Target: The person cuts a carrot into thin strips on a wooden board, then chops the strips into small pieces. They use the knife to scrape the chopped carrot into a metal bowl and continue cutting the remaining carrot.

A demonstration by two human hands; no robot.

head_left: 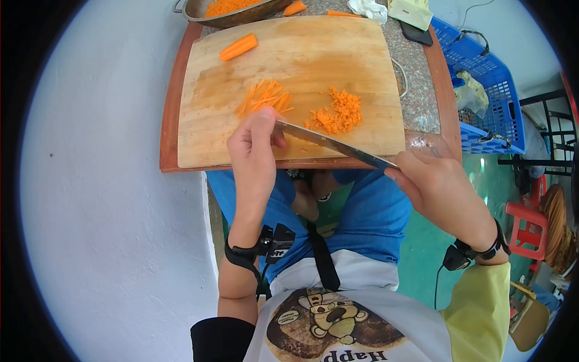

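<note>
My right hand (431, 181) is closed round the handle end of a kitchen knife (338, 145), near the front right corner of the wooden cutting board (289, 54). The blade slants up and left across the board's front part. At the blade's far end is my left hand (256, 136), its fingers curled against the tip; whether they pinch the blade or something small, I cannot make out. Just beyond those fingers lie carrot strips (264, 96). A heap of finely diced carrot (341, 111) sits right of them. Farther back on the board rests a carrot piece (239, 47).
A metal pan (232, 15) with chopped carrot stands behind the board, next to another carrot piece (295, 8). A phone (416, 33) and crumpled white tissue (368, 9) lie at the back right. A blue basket (491, 78) is right of the table; a wall (108, 181) is left.
</note>
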